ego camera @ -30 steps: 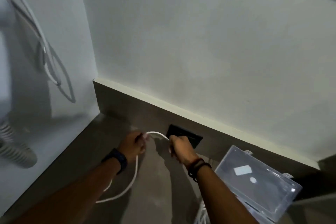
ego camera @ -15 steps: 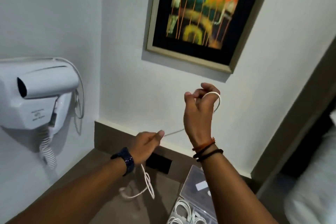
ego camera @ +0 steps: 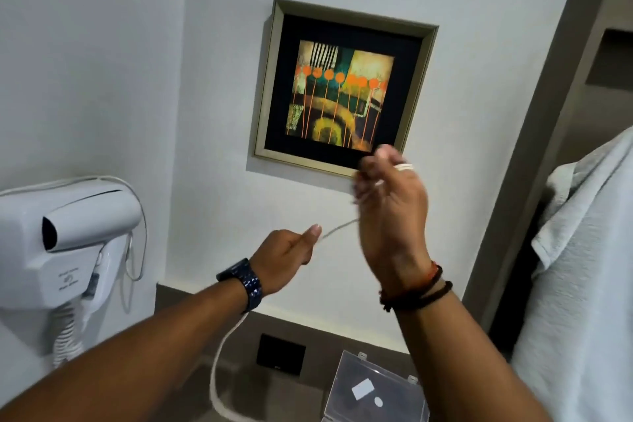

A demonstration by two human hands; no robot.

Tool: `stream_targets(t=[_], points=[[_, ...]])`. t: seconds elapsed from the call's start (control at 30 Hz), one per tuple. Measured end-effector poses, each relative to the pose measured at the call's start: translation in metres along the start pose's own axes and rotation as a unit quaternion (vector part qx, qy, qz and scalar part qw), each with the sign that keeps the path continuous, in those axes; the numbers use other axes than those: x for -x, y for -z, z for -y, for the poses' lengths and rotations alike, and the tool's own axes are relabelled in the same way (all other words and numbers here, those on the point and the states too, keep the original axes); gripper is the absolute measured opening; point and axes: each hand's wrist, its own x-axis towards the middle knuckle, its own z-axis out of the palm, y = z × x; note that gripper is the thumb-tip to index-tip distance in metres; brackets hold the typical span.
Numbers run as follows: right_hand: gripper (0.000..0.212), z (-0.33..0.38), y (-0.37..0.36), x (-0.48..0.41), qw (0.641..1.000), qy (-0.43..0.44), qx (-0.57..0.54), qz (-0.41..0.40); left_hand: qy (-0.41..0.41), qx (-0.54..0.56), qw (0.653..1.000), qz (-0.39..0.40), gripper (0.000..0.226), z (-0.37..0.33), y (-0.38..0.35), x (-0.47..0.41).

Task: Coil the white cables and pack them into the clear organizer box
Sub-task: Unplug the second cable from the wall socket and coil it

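Both my hands are raised in front of the wall with a white cable [ego camera: 337, 227] stretched between them. My right hand [ego camera: 390, 205] is up near the picture frame, blurred, with turns of the cable wound around its fingers. My left hand [ego camera: 286, 252], lower and to the left, pinches the cable between thumb and fingers. From it the rest of the cable hangs down in a loop towards the counter. The clear organizer box [ego camera: 373, 390] stands open at the bottom edge, its lid up; its inside is hidden.
A framed picture [ego camera: 342, 92] hangs on the wall behind my right hand. A white wall-mounted hair dryer [ego camera: 65, 243] with a coiled cord is at the left. A black socket plate [ego camera: 281, 355] sits on the counter's back edge. A white towel [ego camera: 589, 267] hangs at the right.
My view has tilted up from the counter to the wall. Both hands rose with the cable; the right hand has turned and wound cable around its fingers while the left keeps it taut.
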Motion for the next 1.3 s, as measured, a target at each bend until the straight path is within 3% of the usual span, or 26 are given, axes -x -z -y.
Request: stream_targets(t=[0.03,0.07,0.1,0.17,0.2,0.23,0.27,0.3,0.37,0.43,0.47,0.53,0.57,0.6,0.67,0.7,0.73,0.77,0.83,0.9,0.97,1.03,1.13,1.2,1.23,1.3], points=[[0.008,-0.001,0.006,-0.009,0.979,0.106,0.138,-0.102,-0.015,-0.019,1.0,-0.002,0.064,-0.002,0.001,0.001],[0.005,-0.002,0.014,-0.014,0.918,0.2,0.303,-0.162,-0.033,-0.037,0.999,-0.008,0.064,-0.004,0.004,0.002],[0.008,-0.004,0.02,-0.015,0.835,0.238,0.472,-0.155,-0.051,-0.055,0.997,-0.016,0.065,-0.007,0.007,0.002],[0.039,-0.017,0.036,-0.007,0.657,0.128,0.743,-0.007,-0.092,-0.104,0.989,-0.055,0.065,-0.014,0.016,-0.003],[0.056,-0.019,0.04,0.001,0.619,0.024,0.781,0.084,-0.105,-0.128,0.982,-0.086,0.066,-0.016,0.023,-0.008],[0.068,-0.019,0.04,0.01,0.648,-0.085,0.736,0.175,-0.108,-0.144,0.977,-0.118,0.066,-0.017,0.03,-0.014],[0.071,-0.018,0.036,0.02,0.708,-0.193,0.624,0.268,-0.101,-0.15,0.973,-0.141,0.067,-0.017,0.036,-0.019],[0.069,-0.015,0.03,0.028,0.763,-0.274,0.472,0.347,-0.09,-0.142,0.975,-0.148,0.066,-0.017,0.04,-0.022],[0.055,-0.004,0.012,0.035,0.833,-0.345,0.141,0.41,-0.07,-0.083,0.987,-0.122,0.062,-0.014,0.038,-0.023],[0.039,0.012,-0.006,0.03,0.884,-0.283,-0.068,0.365,-0.047,-0.002,0.996,-0.077,0.057,-0.013,0.023,-0.019],[0.031,0.018,-0.012,0.025,0.92,-0.213,-0.106,0.31,-0.037,0.02,0.998,-0.054,0.057,-0.012,0.015,-0.016],[0.013,0.029,-0.015,0.011,0.988,-0.018,-0.011,0.155,-0.045,0.006,0.999,-0.024,0.063,-0.011,0.003,-0.01],[0.008,0.029,-0.012,0.002,0.985,0.099,0.123,0.065,-0.061,-0.012,0.998,-0.019,0.065,-0.012,0.0,-0.007],[0.007,0.028,-0.004,-0.005,0.936,0.201,0.288,-0.012,-0.08,-0.031,0.996,-0.02,0.067,-0.014,0.001,-0.004],[0.02,0.019,0.015,-0.01,0.74,0.251,0.623,-0.033,-0.123,-0.066,0.99,-0.033,0.065,-0.02,0.009,-0.002],[0.035,0.011,0.027,-0.008,0.634,0.197,0.747,0.017,-0.144,-0.087,0.985,-0.047,0.065,-0.024,0.015,-0.003],[0.05,0.005,0.037,-0.002,0.568,0.116,0.81,0.083,-0.16,-0.107,0.979,-0.068,0.066,-0.028,0.022,-0.005],[0.063,0.002,0.044,0.006,0.569,0.015,0.808,0.152,-0.168,-0.123,0.974,-0.092,0.067,-0.03,0.03,-0.009],[0.074,-0.001,0.044,0.025,0.688,-0.205,0.63,0.296,-0.162,-0.139,0.967,-0.136,0.067,-0.032,0.043,-0.017],[0.068,0.0,0.032,0.037,0.789,-0.301,0.385,0.373,-0.123,-0.12,0.973,-0.155,0.065,-0.029,0.049,-0.022],[0.056,0.012,0.014,0.039,0.861,-0.299,0.143,0.386,-0.081,-0.067,0.985,-0.135,0.06,-0.026,0.042,-0.021],[0.044,0.027,-0.005,0.033,0.913,-0.225,-0.005,0.34,-0.05,-0.019,0.994,-0.097,0.057,-0.025,0.024,-0.014],[0.029,0.039,-0.02,0.013,0.98,-0.044,0.019,0.191,-0.034,0.006,0.999,-0.018,0.061,-0.028,-0.003,0.001],[0.024,0.037,-0.015,-0.003,0.965,0.116,0.231,0.055,-0.051,0.005,0.999,0.013,0.059,-0.032,-0.011,0.01],[0.022,0.034,-0.008,-0.01,0.913,0.19,0.361,0.002,-0.07,-0.014,0.997,0.016,0.058,-0.033,-0.011,0.012],[0.026,0.025,0.011,-0.019,0.76,0.255,0.598,-0.002,-0.123,-0.071,0.99,0.014,0.054,-0.035,-0.007,0.016]])
